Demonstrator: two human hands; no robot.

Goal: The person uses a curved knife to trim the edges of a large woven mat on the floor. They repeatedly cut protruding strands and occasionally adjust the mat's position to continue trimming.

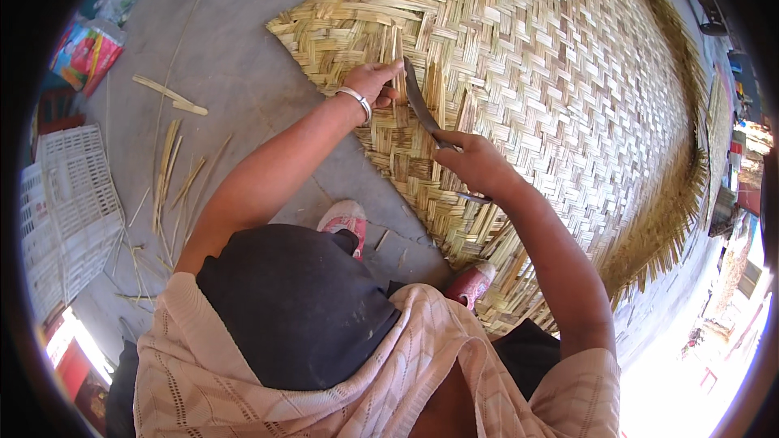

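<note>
A large woven bamboo mat (560,73) lies on the grey concrete floor and fills the upper right of the head view. My left hand (372,81), a metal bangle on its wrist, pinches upright bamboo strips (393,47) that stick up from the mat's near edge. My right hand (475,164) grips the handle of a dark curved knife (419,101). The blade points up toward the strips beside my left hand. My two feet in pink-red shoes rest at the mat's edge below the hands.
Loose bamboo strips (172,170) and offcuts (169,94) lie scattered on the floor at left. A white plastic crate (65,211) sits at the far left, with colourful bags (85,49) above it. The mat's frayed ends (682,219) spread at right.
</note>
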